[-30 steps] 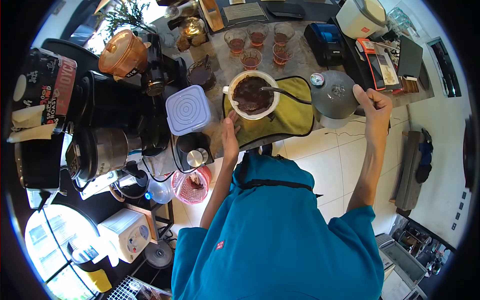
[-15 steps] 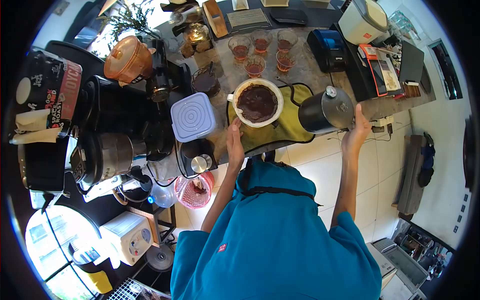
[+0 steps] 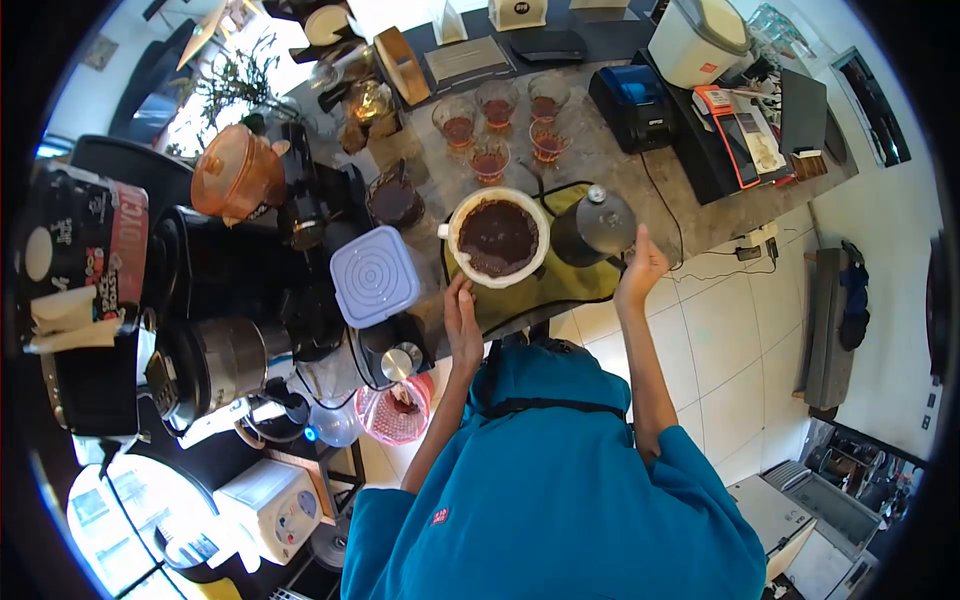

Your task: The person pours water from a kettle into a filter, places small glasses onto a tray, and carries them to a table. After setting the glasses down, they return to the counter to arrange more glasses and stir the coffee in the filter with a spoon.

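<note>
A white dripper [image 3: 541,240] lined with a paper filter holds dark wet coffee grounds [image 3: 497,236] and stands over the green cloth [image 3: 510,303]. My left hand [image 3: 463,325] is beside its lower left rim, fingers extended and holding nothing. At the right, my right hand [image 3: 641,272] is wrapped round the handle side of the black kettle [image 3: 592,226], whose lid has a silver knob. The kettle is close to the dripper's right side. Its spout is mostly hidden. Behind the dripper are several glasses [image 3: 489,160] with reddish-brown liquid.
Left of the dripper are a lidded container [image 3: 375,276], a glass jug of dark liquid [image 3: 395,200] and a small scale-like device with a silver knob [image 3: 398,362]. A blue-topped black printer [image 3: 637,105] stands at the back right. A pink basket [image 3: 394,408] sits below the counter.
The kettle and my right hand have moved left, nearer to the dripper. The camera view has shifted, so the counter items appear lower or farther left. My left hand remains beside the dripper.
</note>
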Available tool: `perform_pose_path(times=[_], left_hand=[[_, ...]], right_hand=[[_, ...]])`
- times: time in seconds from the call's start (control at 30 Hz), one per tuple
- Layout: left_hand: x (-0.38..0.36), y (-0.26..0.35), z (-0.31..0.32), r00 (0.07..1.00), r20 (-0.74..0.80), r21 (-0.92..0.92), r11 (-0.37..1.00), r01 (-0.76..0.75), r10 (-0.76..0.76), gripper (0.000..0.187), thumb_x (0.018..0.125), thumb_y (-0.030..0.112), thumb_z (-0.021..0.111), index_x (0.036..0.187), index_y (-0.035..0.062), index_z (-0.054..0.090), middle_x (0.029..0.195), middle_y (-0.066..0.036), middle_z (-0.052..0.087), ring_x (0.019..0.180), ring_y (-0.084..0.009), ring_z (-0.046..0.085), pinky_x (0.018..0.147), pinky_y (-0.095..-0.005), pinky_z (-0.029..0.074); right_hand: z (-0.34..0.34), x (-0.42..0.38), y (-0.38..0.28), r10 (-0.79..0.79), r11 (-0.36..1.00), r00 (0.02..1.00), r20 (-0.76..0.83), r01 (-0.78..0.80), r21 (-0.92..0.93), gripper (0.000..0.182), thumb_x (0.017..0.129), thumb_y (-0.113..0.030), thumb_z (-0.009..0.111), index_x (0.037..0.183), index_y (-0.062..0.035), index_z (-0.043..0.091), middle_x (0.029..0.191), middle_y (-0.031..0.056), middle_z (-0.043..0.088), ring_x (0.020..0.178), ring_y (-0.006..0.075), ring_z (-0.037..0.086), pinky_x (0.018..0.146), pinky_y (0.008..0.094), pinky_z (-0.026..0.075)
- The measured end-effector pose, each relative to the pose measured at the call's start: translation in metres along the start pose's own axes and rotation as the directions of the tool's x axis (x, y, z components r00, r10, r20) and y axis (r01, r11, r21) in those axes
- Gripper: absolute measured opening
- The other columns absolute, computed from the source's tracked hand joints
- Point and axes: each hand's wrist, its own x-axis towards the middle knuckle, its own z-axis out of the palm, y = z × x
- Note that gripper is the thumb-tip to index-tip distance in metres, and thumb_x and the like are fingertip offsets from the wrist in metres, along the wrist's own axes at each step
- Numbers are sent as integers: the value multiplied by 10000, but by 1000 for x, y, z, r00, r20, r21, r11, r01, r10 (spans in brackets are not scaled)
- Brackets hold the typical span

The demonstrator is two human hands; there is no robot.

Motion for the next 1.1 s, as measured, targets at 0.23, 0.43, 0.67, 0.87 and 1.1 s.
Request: perform_pose_path(times=[0.23, 0.43, 0.67, 0.87, 1.1], left_hand=[[-13, 19, -5, 997, -13, 183, 980, -78, 82, 423, 1042, 358, 375, 1222, -7, 492, 1148, -113, 542, 1069, -213, 530, 920, -362, 442], [-36, 54, 4, 878, 475, -45, 995, 86, -55, 301, 1018, 266, 441, 1011, -6, 570, 902, -99, 623, 822, -166, 586, 762, -302, 467], [-42, 108, 119, 486, 872, -20, 989, 145, -54, 150, 971, 70, 509, 971, -44, 606, 938, -125, 647, 859, -176, 622, 821, -303, 491], [-75, 101, 272, 367, 930, -29, 990, 139, -24, 113, 953, 49, 535, 916, -31, 607, 896, -114, 656, 852, -158, 618, 802, -275, 476], [-163, 69, 460, 377, 924, -158, 959, 233, 61, 82, 933, 40, 565, 860, 2, 564, 838, -109, 648, 797, -170, 626, 781, -299, 488]], right_hand=[[4, -15, 11, -19, 984, 1000, 16, 22, -177, 513, 981, -236, 564, 553, -69, 337, 549, -74, 307, 540, 41, 252, 486, 281, 179], [-6, -19, 13, 68, 957, 998, 11, -63, -283, 424, 956, -286, 586, 635, -19, 515, 561, -36, 401, 561, 70, 375, 500, 285, 323], [-105, 2, -29, -172, 924, 979, -113, 121, -362, 159, 932, -151, 601, 902, 6, 593, 795, 66, 597, 790, 156, 561, 757, 294, 443], [-253, 25, -58, -38, 994, 920, -390, -7, -114, 157, 954, -121, 574, 846, -8, 581, 745, 23, 576, 714, 82, 535, 693, 235, 432], [-393, 75, -103, -27, 995, 833, -553, 73, 62, 148, 971, -140, 560, 909, -6, 572, 748, 28, 561, 709, 112, 541, 690, 266, 451]])
